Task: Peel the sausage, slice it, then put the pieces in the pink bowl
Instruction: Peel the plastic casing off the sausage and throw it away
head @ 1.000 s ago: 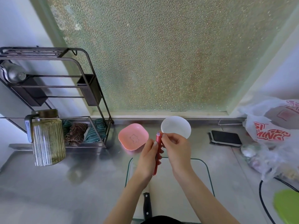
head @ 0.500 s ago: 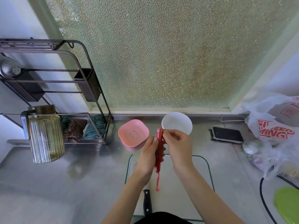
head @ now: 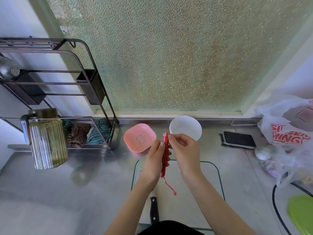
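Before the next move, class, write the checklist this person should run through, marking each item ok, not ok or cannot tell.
1. Sausage held firmly: ok, left hand grips it upright while the right hand pinches near its top.
2. Wrapper coming off: ok in part, a thin red strip hangs from the lower end, but the rest remains on.
3. Board under the hands: ok.
4. Knife within reach: ok, its handle lies on the board's near edge.
5. Pink bowl ready: ok, empty and upright.
6. Sausage fully peeled for slicing: not ok.
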A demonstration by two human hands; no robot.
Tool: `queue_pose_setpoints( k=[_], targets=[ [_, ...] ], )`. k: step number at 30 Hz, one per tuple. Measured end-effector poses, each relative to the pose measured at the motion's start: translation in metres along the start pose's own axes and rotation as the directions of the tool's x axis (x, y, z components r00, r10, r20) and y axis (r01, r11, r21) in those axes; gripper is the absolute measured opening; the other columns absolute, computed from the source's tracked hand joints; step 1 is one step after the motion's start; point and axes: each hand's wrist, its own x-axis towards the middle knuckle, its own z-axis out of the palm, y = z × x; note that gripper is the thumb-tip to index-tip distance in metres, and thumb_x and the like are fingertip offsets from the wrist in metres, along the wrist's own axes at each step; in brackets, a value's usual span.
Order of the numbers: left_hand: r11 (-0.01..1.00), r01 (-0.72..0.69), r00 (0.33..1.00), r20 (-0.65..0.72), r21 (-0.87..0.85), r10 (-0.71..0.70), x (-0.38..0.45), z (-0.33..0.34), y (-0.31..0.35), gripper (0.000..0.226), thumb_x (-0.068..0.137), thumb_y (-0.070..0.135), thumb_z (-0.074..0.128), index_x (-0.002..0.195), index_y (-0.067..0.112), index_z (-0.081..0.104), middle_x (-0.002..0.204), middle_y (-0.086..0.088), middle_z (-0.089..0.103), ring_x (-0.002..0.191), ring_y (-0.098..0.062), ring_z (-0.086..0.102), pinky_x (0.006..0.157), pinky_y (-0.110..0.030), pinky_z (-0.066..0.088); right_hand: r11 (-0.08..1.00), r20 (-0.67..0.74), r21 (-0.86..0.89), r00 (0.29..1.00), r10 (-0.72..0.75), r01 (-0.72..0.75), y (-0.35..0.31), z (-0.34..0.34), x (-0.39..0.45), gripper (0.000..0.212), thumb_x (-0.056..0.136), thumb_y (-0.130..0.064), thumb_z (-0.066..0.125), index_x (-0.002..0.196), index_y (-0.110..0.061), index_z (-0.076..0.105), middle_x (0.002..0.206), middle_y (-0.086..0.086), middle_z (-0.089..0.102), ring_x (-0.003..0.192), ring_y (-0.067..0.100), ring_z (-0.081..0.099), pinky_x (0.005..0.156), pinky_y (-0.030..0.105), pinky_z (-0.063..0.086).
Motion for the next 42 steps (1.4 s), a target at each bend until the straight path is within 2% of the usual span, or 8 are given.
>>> queue_pose_setpoints(
  k=[6,15,23,28,32,34,37,42],
  targets=[
    [0.995,-0.065,0.998,0.004,0.071,0.065,-0.006,0.005,0.007,0.024,0.102,0.02,0.032,0.081,0.015,0.042,0.072,0.002,0.048,0.063,-0.011,0.045,0.06,-0.027,0.04,0.997,-0.042,-0.046,0.998,-0.056,0.054,-0.001,-0.001,0.002,0.014,0.079,-0.018,0.072,0.068,-0.009,0.07,0.059,-0.003,0.069,0.051,0.002,0.059,0.045,0.009,0.042],
    [0.996,-0.053,0.998,-0.025,0.073,0.055,-0.009,0.009,0.008,0.026,0.102,0.022,0.031,0.08,0.013,0.04,0.066,0.005,0.048,0.054,-0.004,0.045,0.057,-0.024,0.042,0.973,-0.117,-0.175,0.979,-0.169,0.148,0.005,0.003,0.0,0.018,0.078,-0.025,0.073,0.063,-0.019,0.065,0.054,-0.019,0.065,0.049,0.001,0.059,0.047,0.015,0.045],
    [0.999,-0.017,1.0,0.007,0.046,0.017,-0.006,0.007,0.004,0.031,0.102,0.022,0.031,0.08,0.013,0.05,0.068,0.004,0.052,0.056,-0.008,0.047,0.057,-0.023,0.042,0.984,-0.124,-0.161,0.987,-0.102,0.081,0.006,0.001,0.004,0.014,0.076,-0.02,0.073,0.065,-0.014,0.067,0.056,-0.007,0.066,0.052,0.004,0.061,0.05,0.013,0.045],
    [0.982,0.098,0.993,0.075,-0.161,-0.087,0.0,-0.001,-0.001,0.037,0.1,0.024,0.034,0.075,0.013,0.059,0.062,0.001,0.056,0.055,-0.014,0.048,0.056,-0.026,0.041,0.986,-0.013,0.027,0.986,0.166,-0.165,0.0,-0.003,0.006,0.025,0.075,-0.008,0.063,0.052,-0.008,0.056,0.038,-0.008,0.045,0.041,0.015,0.042,0.039,0.02,0.036],
    [0.935,0.185,0.981,0.119,-0.303,-0.155,0.004,-0.005,-0.005,0.043,0.096,0.022,0.034,0.064,0.014,0.062,0.057,0.0,0.055,0.051,-0.013,0.047,0.048,-0.021,0.04,0.912,0.236,0.154,0.91,0.34,-0.38,-0.004,-0.007,0.009,0.013,0.077,-0.007,0.061,0.066,-0.003,0.056,0.051,0.012,0.043,0.05,0.027,0.039,0.046,0.034,0.034],
    [0.943,0.171,0.984,0.107,-0.287,-0.146,0.007,-0.009,-0.005,0.041,0.093,0.025,0.036,0.062,0.015,0.062,0.056,0.001,0.055,0.051,-0.013,0.046,0.048,-0.021,0.04,0.917,0.347,0.162,0.891,0.293,-0.364,-0.003,-0.014,0.013,0.017,0.083,-0.008,0.064,0.068,0.0,0.064,0.053,0.009,0.053,0.049,0.019,0.048,0.047,0.029,0.046],
    [0.959,0.15,0.986,0.111,-0.242,-0.126,0.01,-0.011,-0.004,0.033,0.087,0.031,0.041,0.065,0.016,0.062,0.059,0.001,0.055,0.051,-0.012,0.047,0.049,-0.022,0.04,0.927,0.352,0.168,0.899,0.26,-0.334,-0.001,-0.021,0.021,0.011,0.087,-0.006,0.063,0.087,-0.003,0.073,0.066,0.004,0.063,0.058,0.009,0.057,0.06,0.016,0.053],
    [0.971,0.134,0.989,0.094,-0.2,-0.117,0.014,-0.01,-0.006,0.032,0.083,0.034,0.044,0.065,0.018,0.065,0.061,0.0,0.056,0.052,-0.013,0.048,0.051,-0.024,0.041,0.96,0.316,0.074,0.919,0.234,-0.27,-0.003,-0.019,0.028,0.021,0.089,-0.005,0.054,0.1,-0.006,0.072,0.079,0.01,0.068,0.069,0.015,0.057,0.067,0.02,0.053]
  ],
)
